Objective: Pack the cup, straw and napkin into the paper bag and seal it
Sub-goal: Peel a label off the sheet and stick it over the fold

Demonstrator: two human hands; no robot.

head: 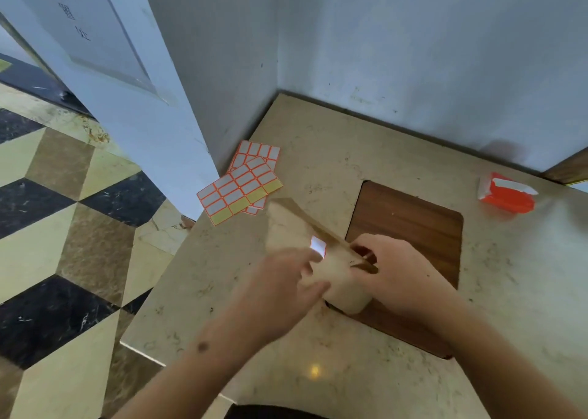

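Note:
A tan paper bag (292, 224) stands on the marble counter, its top pinched flat into a ridge. My right hand (394, 275) grips the near end of that folded top. My left hand (286, 281) rests against the bag's front side, with a small white sticker (318, 246) with a red edge at its fingertips, against the paper just below the fold. The cup, straw and napkin are not visible; the bag hides whatever is inside.
Two sheets of red-bordered white and yellow labels (241, 184) lie at the counter's left edge. An orange and white tissue pack (506, 196) sits far right. A brown wooden inset (413, 227) lies under the bag. White walls (413, 68) close the back and the left corner.

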